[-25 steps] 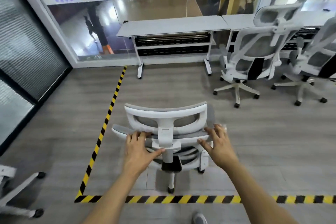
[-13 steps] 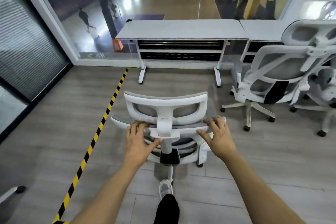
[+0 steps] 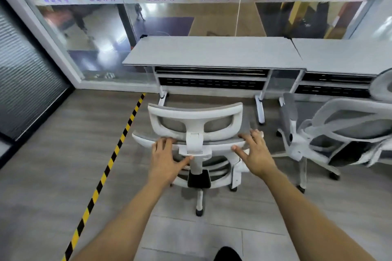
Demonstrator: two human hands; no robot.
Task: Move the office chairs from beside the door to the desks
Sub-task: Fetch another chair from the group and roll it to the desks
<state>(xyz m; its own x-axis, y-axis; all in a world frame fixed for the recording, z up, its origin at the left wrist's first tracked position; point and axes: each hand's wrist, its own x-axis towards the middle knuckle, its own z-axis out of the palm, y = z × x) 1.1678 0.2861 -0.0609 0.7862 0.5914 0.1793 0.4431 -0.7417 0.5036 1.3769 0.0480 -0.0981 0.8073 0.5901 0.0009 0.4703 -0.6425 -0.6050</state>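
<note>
A white office chair with grey mesh [image 3: 195,112] stands right in front of me, its back toward me, facing a grey desk [image 3: 212,53]. My left hand [image 3: 165,159] rests on the top edge of the backrest left of the headrest post, thumb touching the post. My right hand [image 3: 256,154] lies on the same edge at the right, fingers spread and fairly straight. The chair's headrest nearly reaches the desk's front legs.
A second white chair [image 3: 339,133] stands close on the right before a second desk [image 3: 343,55]. Yellow-black floor tape [image 3: 114,154] runs diagonally on the left. A glass wall [image 3: 191,17] is behind the desks, and a dark blinded door [image 3: 25,82] is at the left.
I have walked forward with the chair rolling ahead of me; the desk is much nearer and the cross strip of tape has passed out of view. Both hands stay on the backrest.
</note>
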